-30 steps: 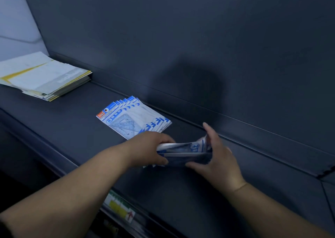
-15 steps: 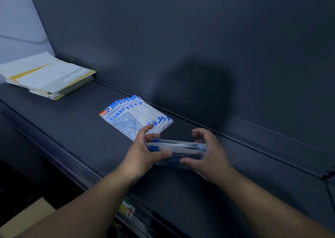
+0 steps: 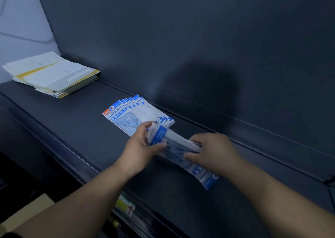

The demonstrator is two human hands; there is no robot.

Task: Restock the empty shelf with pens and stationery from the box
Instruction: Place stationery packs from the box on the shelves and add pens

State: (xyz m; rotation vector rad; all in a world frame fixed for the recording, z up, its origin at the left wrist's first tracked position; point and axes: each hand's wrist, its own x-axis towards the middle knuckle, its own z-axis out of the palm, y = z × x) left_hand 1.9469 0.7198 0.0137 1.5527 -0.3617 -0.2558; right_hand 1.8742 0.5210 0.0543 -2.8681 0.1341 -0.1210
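Head view: bundle of packs [image 3: 178, 141] over the shelf [image 3: 72, 129], left hand [image 3: 139, 147] gripping its header end, right hand [image 3: 215, 150] pinching the middle, fingers curled.

- left hand [image 3: 138, 148]: bare, thumb and fingers show, fingertips a bit motion-blurred
- right hand [image 3: 214, 151]: bare, knuckles and thumb show
- left forearm [image 3: 87, 198]: bare along all of its visible length
- right forearm [image 3: 275, 192]: bare up to the frame edge
- dark strip [image 3: 7, 235] at the bottom-left corner on the left arm: possibly a sleeve edge, too dim to tell
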